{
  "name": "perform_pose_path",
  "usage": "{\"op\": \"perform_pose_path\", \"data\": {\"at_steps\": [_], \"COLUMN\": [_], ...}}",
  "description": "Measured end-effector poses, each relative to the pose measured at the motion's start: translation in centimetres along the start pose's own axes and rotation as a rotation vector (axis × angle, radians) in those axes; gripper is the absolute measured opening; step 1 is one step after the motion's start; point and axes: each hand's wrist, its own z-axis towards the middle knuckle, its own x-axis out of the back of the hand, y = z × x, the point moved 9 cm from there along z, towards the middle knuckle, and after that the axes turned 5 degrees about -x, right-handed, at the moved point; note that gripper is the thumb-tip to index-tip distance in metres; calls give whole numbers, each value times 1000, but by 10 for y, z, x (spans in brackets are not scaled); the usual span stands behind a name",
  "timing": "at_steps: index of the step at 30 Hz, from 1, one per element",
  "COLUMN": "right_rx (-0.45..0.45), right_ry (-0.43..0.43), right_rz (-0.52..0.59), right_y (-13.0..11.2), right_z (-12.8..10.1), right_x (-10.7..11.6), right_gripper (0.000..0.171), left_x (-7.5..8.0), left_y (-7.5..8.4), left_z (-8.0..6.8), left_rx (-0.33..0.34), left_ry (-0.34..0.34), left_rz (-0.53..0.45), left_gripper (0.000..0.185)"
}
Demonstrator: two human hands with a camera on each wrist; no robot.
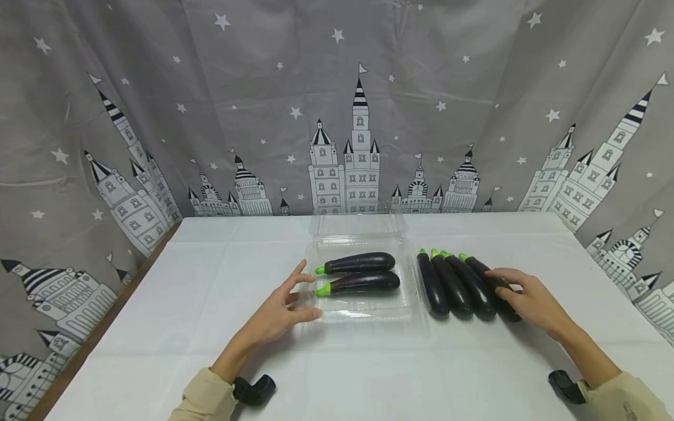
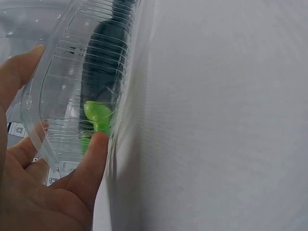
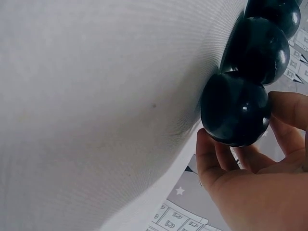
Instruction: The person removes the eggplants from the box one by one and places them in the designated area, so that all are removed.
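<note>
Your right hand curls round the rightmost eggplant, fingers and thumb gripping its rounded near end. It lies on the bench with its long axis running away from you, green stem at the far end, tilted slightly left. Three more eggplants lie just beside it on its left, parallel, stems also far. Your left hand is relaxed, straight fingers touching the left wall of the clear tray. In the tray, two eggplants lie crosswise, side by side, stems pointing left toward your fingers. The tray's lid stands open behind.
</note>
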Motion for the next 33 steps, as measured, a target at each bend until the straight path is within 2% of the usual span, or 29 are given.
{"op": "perform_pose_path", "data": {"at_steps": [20,28,33], "right_rx": [-13,20,74], "right_ry": [36,92,129], "right_rz": [-6,-13,-8], "right_y": [-7,-17,-27], "right_z": [1,-1,-3], "right_x": [1,3,4], "right_gripper": [35,33,31], "left_x": [1,1,0], "left_y": [1,1,1], "left_z": [0,0,0], "left_rx": [1,-9,-12], "left_ry": [8,7,4], "left_rz": [13,6,2], "left_gripper": [61,62,62]}}
